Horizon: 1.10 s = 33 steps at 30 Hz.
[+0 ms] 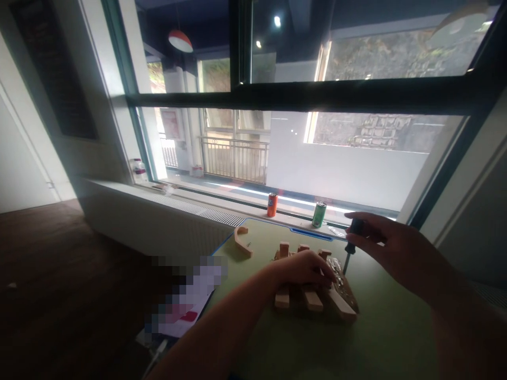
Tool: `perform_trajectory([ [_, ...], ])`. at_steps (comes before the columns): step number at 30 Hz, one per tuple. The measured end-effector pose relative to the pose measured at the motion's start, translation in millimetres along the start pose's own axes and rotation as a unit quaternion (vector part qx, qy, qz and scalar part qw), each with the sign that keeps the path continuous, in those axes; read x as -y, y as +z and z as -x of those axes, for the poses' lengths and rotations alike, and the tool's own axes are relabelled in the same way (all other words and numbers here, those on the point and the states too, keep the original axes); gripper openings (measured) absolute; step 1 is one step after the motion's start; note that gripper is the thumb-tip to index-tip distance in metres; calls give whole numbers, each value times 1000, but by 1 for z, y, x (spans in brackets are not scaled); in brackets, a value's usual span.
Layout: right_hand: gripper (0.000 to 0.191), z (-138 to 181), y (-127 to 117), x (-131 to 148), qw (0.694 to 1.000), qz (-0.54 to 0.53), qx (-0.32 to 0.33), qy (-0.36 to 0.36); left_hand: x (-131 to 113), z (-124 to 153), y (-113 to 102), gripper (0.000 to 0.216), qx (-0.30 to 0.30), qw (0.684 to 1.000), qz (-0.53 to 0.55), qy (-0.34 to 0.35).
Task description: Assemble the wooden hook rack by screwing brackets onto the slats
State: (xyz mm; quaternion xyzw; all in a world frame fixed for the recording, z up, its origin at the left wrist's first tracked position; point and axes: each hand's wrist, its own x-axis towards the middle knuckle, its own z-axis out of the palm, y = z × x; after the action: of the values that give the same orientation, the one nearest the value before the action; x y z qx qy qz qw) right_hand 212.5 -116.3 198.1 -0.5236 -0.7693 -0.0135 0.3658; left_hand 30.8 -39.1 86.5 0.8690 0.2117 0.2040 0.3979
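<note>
My right hand [382, 240] grips a screwdriver [350, 247] by its dark handle, shaft pointing down toward shiny crinkled material [339, 277] that looks like clear plastic with small bits in it. My left hand [311, 266] rests over a group of pale wooden pieces, fingertips bent and pressed together beside a long wooden bar [344, 305]; whatever they pinch is hidden. Other wooden blocks [282, 298] [312, 300] stick out in front of the left hand. Behind it more wooden ends [284, 249] show.
A curved wooden piece [242, 244] lies at the far left of the green table [261, 338]. An orange can [272, 205] and a green can [319, 215] stand on the windowsill. A radiator [166, 221] runs along the wall. A pale, partly blurred sheet [194, 303] lies at the left edge.
</note>
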Motion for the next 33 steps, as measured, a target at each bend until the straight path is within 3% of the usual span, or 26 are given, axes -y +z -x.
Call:
perform_trajectory([
  [12, 38, -5, 10, -15, 996, -50, 68, -41, -2, -5, 0, 28, 21, 998, -6, -50],
  [16, 33, -8, 19, -18, 992, -50, 101, -50, 0, -6, 1, 27, -3, 998, -9, -57],
  [21, 31, -9, 22, -22, 993, -46, 100, -45, 4, -7, 3, 28, -21, 998, -22, -55],
  [33, 28, -10, 27, -22, 992, -35, 105, -53, 4, -8, 1, 30, 7, 998, -20, -57],
])
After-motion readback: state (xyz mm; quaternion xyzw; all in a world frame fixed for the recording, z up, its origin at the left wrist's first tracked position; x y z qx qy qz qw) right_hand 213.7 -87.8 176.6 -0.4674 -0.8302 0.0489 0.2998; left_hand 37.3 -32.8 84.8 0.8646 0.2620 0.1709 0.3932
